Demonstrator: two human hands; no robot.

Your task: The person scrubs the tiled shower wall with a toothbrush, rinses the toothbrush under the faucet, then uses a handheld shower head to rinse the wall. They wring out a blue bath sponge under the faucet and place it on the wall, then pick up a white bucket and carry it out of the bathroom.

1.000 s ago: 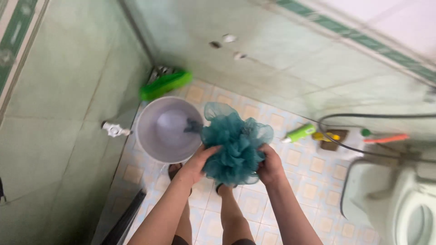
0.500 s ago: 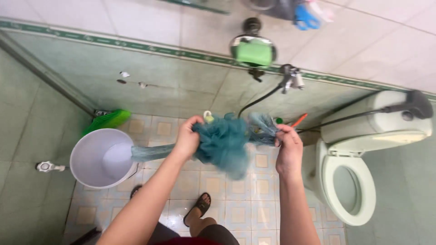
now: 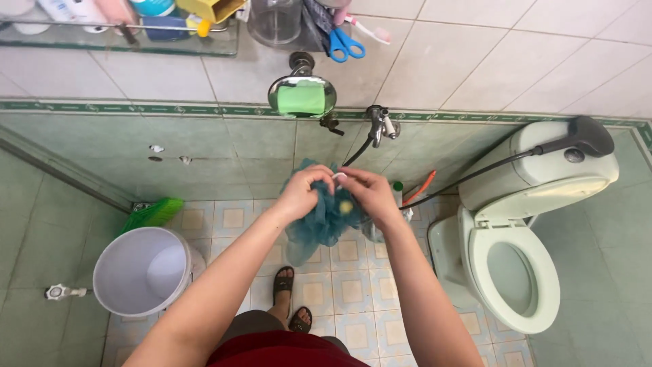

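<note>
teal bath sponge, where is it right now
In the head view the teal bath sponge sits mid-frame, bunched between the left hand and right hand, above the tiled floor, left of the toilet.

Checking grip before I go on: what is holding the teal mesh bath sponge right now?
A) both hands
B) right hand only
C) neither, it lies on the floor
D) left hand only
A: the left hand and the right hand both clasp the teal mesh bath sponge in mid-air above the tiled floor.
</note>
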